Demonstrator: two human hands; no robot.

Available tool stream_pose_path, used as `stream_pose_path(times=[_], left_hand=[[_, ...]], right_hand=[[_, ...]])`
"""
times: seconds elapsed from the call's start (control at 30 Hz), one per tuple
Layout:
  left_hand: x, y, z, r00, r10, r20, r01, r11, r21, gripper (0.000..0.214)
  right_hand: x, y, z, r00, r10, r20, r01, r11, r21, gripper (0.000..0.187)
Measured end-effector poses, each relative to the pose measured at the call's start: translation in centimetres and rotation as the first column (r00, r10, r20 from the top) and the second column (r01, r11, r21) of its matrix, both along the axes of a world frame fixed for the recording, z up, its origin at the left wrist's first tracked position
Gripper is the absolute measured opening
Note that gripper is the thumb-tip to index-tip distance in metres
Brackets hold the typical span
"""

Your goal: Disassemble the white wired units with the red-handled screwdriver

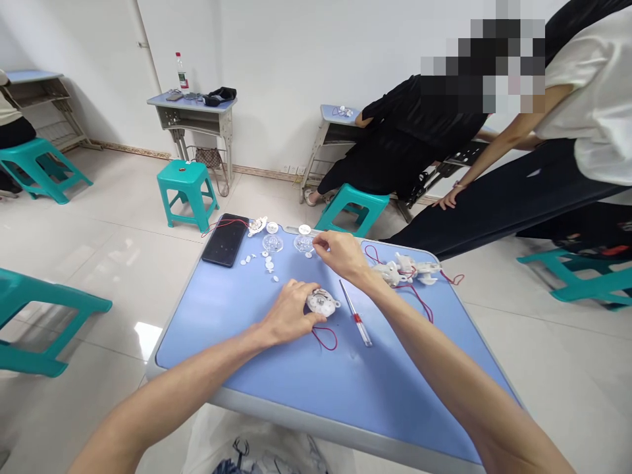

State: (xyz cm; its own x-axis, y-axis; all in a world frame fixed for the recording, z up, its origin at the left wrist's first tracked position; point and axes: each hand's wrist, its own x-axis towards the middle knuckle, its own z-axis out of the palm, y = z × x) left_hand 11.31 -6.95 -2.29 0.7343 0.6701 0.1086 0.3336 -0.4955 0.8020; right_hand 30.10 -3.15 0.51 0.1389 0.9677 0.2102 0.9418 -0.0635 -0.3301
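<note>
My left hand (289, 313) grips a round white plastic housing (322, 302) near the middle of the blue table top (306, 375), and a loop of red wire (326, 338) trails from the housing. My right hand (340, 257) reaches forward, its fingertips pinched beside a clear plastic dome (304, 243). I cannot tell if they hold a small part. A second clear dome (272, 243) stands to its left, among small white plastic pieces (261, 261). Between my hands lies a slim screwdriver (355, 313) with a red-marked clear handle. To the right sits a white plastic assembly (405, 270) with red wires.
A black smartphone (225, 239) lies at the table's far left corner. Teal plastic stools (187, 181) stand around the tiled floor. A seated person in black (405, 131) and a leaning person in a white top (577, 112) are just beyond the table's far right side.
</note>
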Motion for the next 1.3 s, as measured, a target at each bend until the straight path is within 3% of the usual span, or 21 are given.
stream_pose_path(times=[0.37, 1.3], left_hand=[[0.0, -0.1, 0.1, 1.000, 0.000, 0.002, 0.000, 1.000, -0.007, 0.055], [0.0, 0.0, 0.1, 1.000, 0.001, 0.000, -0.001, 1.000, 0.005, 0.056]], right_hand=[[-0.6, -0.3, -0.6, 0.997, 0.010, 0.080, -0.007, 0.999, -0.045, 0.023], [-0.4, -0.4, -1.7, 0.995, 0.019, 0.100, -0.019, 1.000, 0.006, 0.019]])
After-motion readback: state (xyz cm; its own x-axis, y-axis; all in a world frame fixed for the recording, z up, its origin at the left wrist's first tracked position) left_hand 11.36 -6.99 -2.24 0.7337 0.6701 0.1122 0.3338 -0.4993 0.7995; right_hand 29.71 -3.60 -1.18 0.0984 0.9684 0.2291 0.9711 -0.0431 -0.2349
